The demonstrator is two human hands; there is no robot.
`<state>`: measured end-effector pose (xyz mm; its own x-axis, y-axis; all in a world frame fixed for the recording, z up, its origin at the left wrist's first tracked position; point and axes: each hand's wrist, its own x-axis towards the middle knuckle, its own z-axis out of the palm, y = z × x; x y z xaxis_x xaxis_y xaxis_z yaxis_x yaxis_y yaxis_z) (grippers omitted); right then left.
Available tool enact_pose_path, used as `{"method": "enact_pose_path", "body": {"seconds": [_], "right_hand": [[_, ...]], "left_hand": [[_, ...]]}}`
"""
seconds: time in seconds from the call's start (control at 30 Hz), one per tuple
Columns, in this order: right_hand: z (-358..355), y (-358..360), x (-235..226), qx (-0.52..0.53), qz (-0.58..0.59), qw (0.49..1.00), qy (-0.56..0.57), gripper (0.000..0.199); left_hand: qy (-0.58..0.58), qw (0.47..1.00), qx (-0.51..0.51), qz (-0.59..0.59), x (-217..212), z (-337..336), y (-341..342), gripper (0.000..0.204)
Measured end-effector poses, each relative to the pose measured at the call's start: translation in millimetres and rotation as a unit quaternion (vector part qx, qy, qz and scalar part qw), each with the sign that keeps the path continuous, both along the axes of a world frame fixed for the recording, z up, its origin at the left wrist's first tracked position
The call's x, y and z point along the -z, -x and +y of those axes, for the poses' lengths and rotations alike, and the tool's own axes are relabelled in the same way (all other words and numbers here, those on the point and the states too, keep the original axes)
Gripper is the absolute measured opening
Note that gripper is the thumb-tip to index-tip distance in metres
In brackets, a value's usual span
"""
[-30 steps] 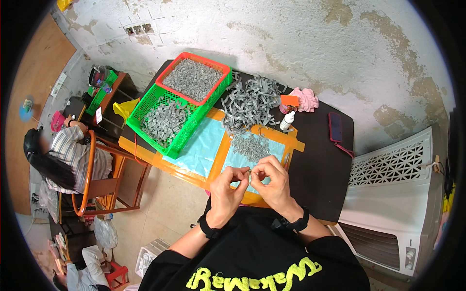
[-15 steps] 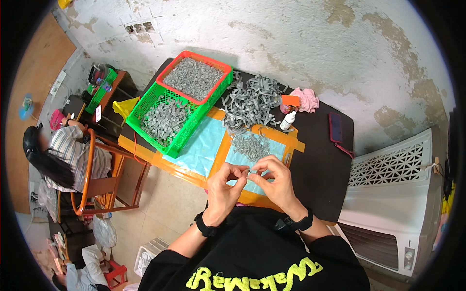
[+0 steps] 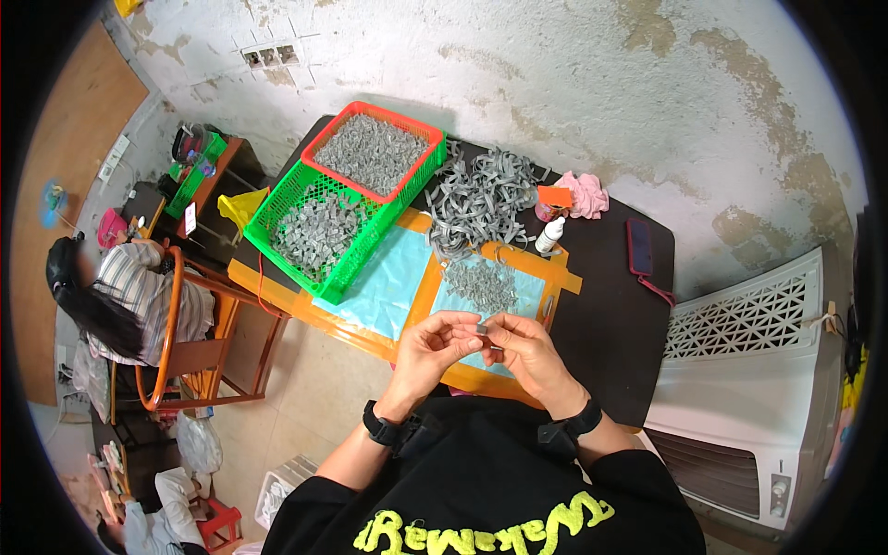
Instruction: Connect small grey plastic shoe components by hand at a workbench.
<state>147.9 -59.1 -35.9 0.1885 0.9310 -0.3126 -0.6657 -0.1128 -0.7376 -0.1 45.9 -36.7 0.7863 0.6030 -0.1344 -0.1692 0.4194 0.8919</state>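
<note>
My left hand [image 3: 430, 353] and my right hand [image 3: 529, 357] meet over the near edge of the table, fingers pinched together. Between their fingertips is a small grey strip piece [image 3: 481, 329], too small to make out in detail. Just beyond them, a heap of tiny greyish pieces [image 3: 481, 283] lies on a light blue sheet [image 3: 532, 289] edged with orange tape. Farther back is a tangled pile of grey strips [image 3: 483, 196]. Short grey pieces fill a red basket [image 3: 437, 139], which rests on the far part of a green basket [image 3: 340, 282] holding more grey pieces.
A white bottle [image 3: 549, 236], an orange-topped container [image 3: 553, 197] and a pink cloth [image 3: 586, 194] stand by the strips. A phone [image 3: 638, 247] lies on the right of the dark table [image 3: 610, 324]. A white air cooler [image 3: 740, 370] stands at right; another person [image 3: 148, 287] sits at left.
Both hands have turned slightly, and the grey piece now shows more clearly between the fingertips. The seated person's arm has shifted. Baskets and piles stay in place.
</note>
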Motion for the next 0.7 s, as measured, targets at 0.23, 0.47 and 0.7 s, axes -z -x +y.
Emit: {"method": "enact_pose_path", "body": {"seconds": [0.23,0.47,0.7], "right_hand": [[-1.8,2.6,2.9,-0.016,-0.028,0.999,0.012,0.013],[1.1,-2.3,-20.0,0.040,-0.234,0.970,-0.041,0.014],[0.3,-10.4,-11.4,0.000,-0.224,0.973,-0.062,0.005]], "left_hand": [[-0.100,0.994,-0.018,-0.036,4.2,-4.1,-6.4,0.016],[-0.051,0.999,-0.001,-0.017,8.3,-2.0,-2.5,0.019],[0.061,0.997,0.054,-0.003,-0.4,-3.7,-1.6,0.017]]}}
